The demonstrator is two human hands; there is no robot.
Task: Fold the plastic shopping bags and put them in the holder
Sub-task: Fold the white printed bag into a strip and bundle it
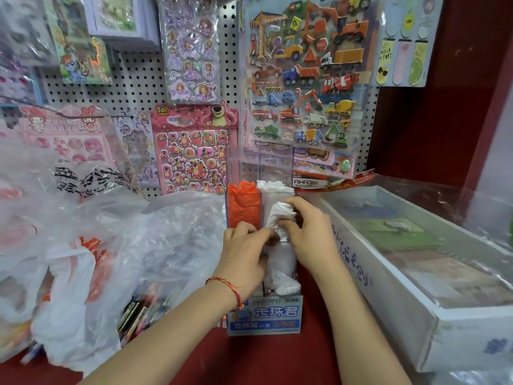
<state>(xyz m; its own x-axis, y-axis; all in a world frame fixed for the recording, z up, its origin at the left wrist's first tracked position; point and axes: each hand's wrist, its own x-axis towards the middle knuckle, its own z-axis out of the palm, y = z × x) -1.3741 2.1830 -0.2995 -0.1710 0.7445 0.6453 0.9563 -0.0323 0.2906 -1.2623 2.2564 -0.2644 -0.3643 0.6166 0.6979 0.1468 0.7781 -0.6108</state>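
The right hand (308, 234) pinches a folded white plastic shopping bag (281, 215) between thumb and fingertips. It holds the bag upright over the rear right compartment of the clear acrylic compartment holder (236, 168), probably so it slides in without unfolding. The left hand (244, 254) curls its fingers over the holder's middle partition, seemingly to steady the light box against the push.

Beside the white bag, folded orange plastic bags (244, 207) fill the rear left compartment, so colours look sorted. 1 more crumpled white bag (284, 282) sits in a front compartment. To the left, on the red counter (272, 359), lies a heap of loose clear and white plastic bags (91, 245), likely waiting to be folded.
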